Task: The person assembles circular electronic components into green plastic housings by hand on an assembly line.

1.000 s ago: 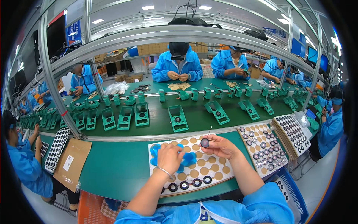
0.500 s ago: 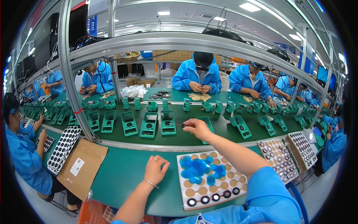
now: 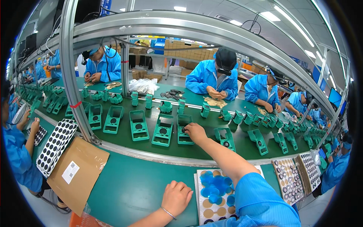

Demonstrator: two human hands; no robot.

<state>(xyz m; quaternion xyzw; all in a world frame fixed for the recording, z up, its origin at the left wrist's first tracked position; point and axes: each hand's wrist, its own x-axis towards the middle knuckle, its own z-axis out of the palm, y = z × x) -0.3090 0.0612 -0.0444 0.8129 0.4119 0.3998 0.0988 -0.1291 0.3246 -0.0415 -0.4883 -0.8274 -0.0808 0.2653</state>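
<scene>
My right hand [image 3: 195,133] reaches across to the conveyor belt. Its fingers pinch a small round black part [image 3: 184,130] inside an open green plastic housing [image 3: 185,140]. The fingers hide most of that part. My left hand [image 3: 177,197] rests on the green tabletop with loosely bent fingers and nothing visible in it. Beside it lies a white board [image 3: 202,191] with tan round pads and a heap of translucent blue film discs [image 3: 215,185]. My right arm covers much of this board. Another green housing [image 3: 225,139], with a round dark part inside, lies right of my right hand.
More green housings [image 3: 163,129] line the belt [image 3: 151,148]. A metal frame post [image 3: 70,75] and crossbar stand ahead. Brown cardboard [image 3: 77,170] and a sheet of black discs [image 3: 56,145] lie left; a board of round parts [image 3: 288,181] lies right. Co-workers sit opposite and at both sides.
My right hand has moved left with the small round black part, from beside the green housing to inside it. My left hand stays on the tabletop. The whole view has shifted.
</scene>
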